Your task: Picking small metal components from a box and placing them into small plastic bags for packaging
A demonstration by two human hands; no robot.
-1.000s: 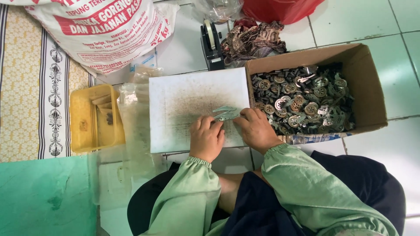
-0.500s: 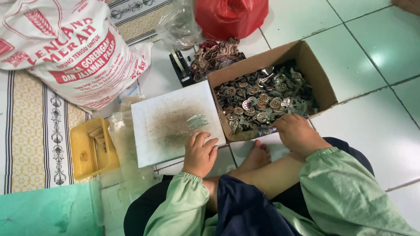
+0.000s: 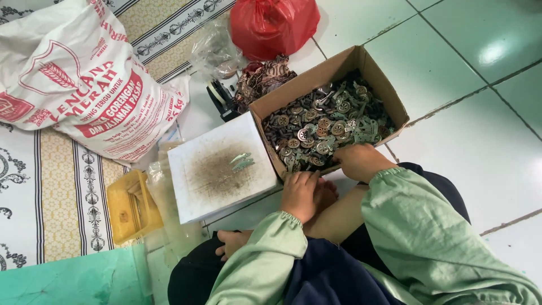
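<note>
Down on the tiled floor (image 3: 485,152), the right hand (image 3: 358,161) rests at the near edge of the cardboard box (image 3: 377,79) of metal pieces (image 3: 324,127), fingers curled; whether it holds anything cannot be told. Beside it, the left hand (image 3: 299,195) lies loosely curled at the box's near corner, just beside the white board (image 3: 220,169).

Glossy pale green floor tiles (image 3: 480,152) beside a patterned mat (image 3: 51,186).

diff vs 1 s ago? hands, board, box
Both hands left the white board: right hand went to the near edge of the cardboard box of metal pieces, left hand to the box's near corner. Small pale pieces stayed on the board. Board and box unmoved.
</note>
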